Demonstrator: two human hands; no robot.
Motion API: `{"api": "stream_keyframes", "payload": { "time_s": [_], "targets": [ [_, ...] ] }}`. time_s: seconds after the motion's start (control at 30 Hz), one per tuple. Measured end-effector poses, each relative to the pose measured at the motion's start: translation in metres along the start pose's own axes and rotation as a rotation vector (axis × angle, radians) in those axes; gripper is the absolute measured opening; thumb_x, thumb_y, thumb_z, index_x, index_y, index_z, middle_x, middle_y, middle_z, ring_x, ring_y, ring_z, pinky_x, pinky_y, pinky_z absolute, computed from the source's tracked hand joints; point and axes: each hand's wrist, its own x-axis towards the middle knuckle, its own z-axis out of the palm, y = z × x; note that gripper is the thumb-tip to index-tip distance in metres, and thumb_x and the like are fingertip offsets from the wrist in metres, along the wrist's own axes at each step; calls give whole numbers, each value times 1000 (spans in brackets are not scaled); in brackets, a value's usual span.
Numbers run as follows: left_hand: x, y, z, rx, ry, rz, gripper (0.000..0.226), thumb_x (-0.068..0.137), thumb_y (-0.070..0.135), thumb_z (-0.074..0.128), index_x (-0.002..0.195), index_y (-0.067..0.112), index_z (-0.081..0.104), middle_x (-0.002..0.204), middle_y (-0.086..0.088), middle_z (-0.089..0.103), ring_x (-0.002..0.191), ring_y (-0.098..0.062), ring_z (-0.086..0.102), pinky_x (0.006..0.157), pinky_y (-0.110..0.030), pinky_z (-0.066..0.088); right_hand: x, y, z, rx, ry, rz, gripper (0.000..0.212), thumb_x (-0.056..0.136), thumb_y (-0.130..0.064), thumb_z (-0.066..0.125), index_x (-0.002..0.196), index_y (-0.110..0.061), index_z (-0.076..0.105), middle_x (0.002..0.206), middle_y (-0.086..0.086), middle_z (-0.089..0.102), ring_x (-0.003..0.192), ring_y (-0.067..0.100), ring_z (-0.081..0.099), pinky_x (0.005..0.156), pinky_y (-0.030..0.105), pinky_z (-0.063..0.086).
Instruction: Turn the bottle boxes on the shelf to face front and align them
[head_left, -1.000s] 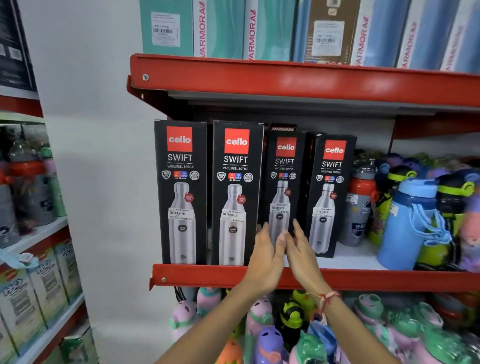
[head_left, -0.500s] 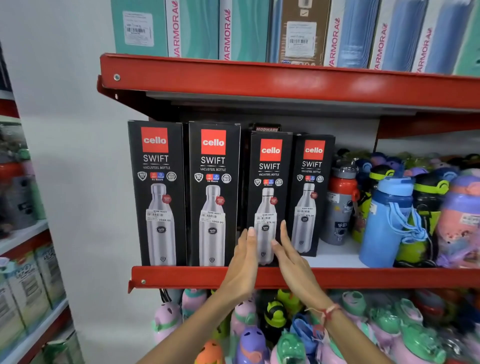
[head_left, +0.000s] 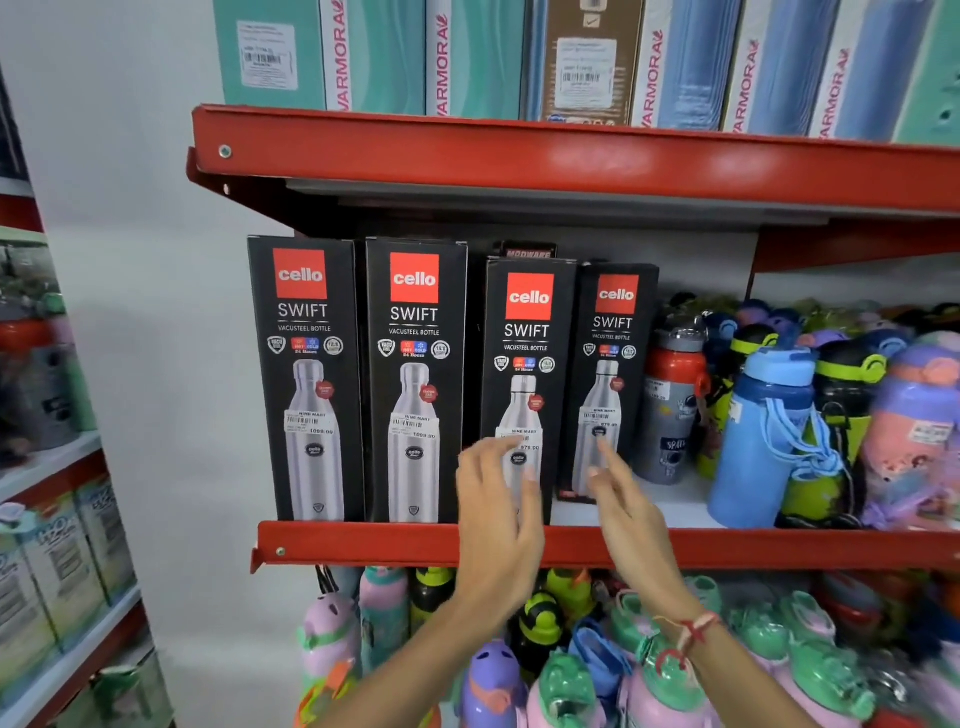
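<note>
- Blurred fingertips (head_left: 511, 447) of the left hand (head_left: 496, 525) lie spread over the lower front of the third box (head_left: 527, 364); whether they press the card cannot be told, and nothing is clasped.
- Right hand (head_left: 631, 512): fingers loosely extended and parted, raised before the base of the fourth box (head_left: 613, 364); it holds nothing, and contact cannot be told.
- Change from half a second earlier: the two hands, then close together on the third box, now stand apart, the right one shifted toward the fourth box.
- A red thread band (head_left: 691, 631) circles the right wrist.
- Four black bottle boxes stand upright, fronts outward. The first box (head_left: 306, 374) and second box (head_left: 415, 374) sit side by side at the shelf edge; the third is shorter, also near the edge; the fourth sits further back.
- Red metal shelf (head_left: 363, 543): white deck, red front lip, fixed against a pale wall (head_left: 156, 312).
- Loose drink bottles crowd the right of the deck, among them a blue bottle (head_left: 769, 441) and a red-topped grey bottle (head_left: 672, 400).
- Upper shelf (head_left: 519, 156) carries tall teal and blue cartons (head_left: 467, 52).
- Below, coloured children's bottles (head_left: 571, 675) fill the lower tier.
</note>
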Motion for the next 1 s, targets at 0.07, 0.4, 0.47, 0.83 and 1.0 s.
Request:
{"api": "stream_keyframes", "payload": {
  "time_s": [0.07, 0.4, 0.47, 0.83, 1.0],
  "targets": [
    [7, 7, 24, -96, -160, 7, 38, 98, 33, 37, 134, 21, 39, 133, 5, 45, 122, 2, 43, 100, -10, 31, 16, 13, -10, 25, 107, 16, 50, 98, -37, 38, 147, -31, 27, 142, 3, 48, 121, 17, 49, 92, 32, 36],
    [55, -1, 110, -320, -282, -474, 69, 93, 59, 17, 150, 28, -7, 161, 4, 3, 148, -17, 9, 118, -35, 9, 65, 35, -18, 132, -21, 120, 58, 100, -35, 33, 148, -39, 1, 156, -8, 20, 141, 19, 27, 99, 27, 26],
    [53, -3, 111, -288, -265, -492, 68, 92, 62, 15, 150, 31, 0, 161, 5, 10, 147, -18, 14, 118, -36, 12, 63, 34, -19, 91, -37, 106, 59, 99, -39, 33, 147, -43, 0, 156, -10, 21, 140, 18, 30, 102, 30, 28],
    [0, 20, 85, -352, -254, -449, 62, 92, 61, 15, 149, 38, 5, 158, 15, 14, 146, -8, 12, 120, -33, 10, 15, 33, -40, -32, -96, 57, 59, 96, -47, 33, 138, -61, -6, 153, -13, 26, 137, 18, 35, 107, 38, 30],
    [-4, 28, 70, -329, -278, -422, 64, 93, 60, 15, 150, 33, 4, 159, 13, 13, 146, -7, 12, 117, -28, 8, 2, 25, -41, -42, -110, 36, 59, 97, -42, 33, 141, -56, -4, 155, -16, 20, 139, 13, 30, 109, 34, 27]
  ]
}}
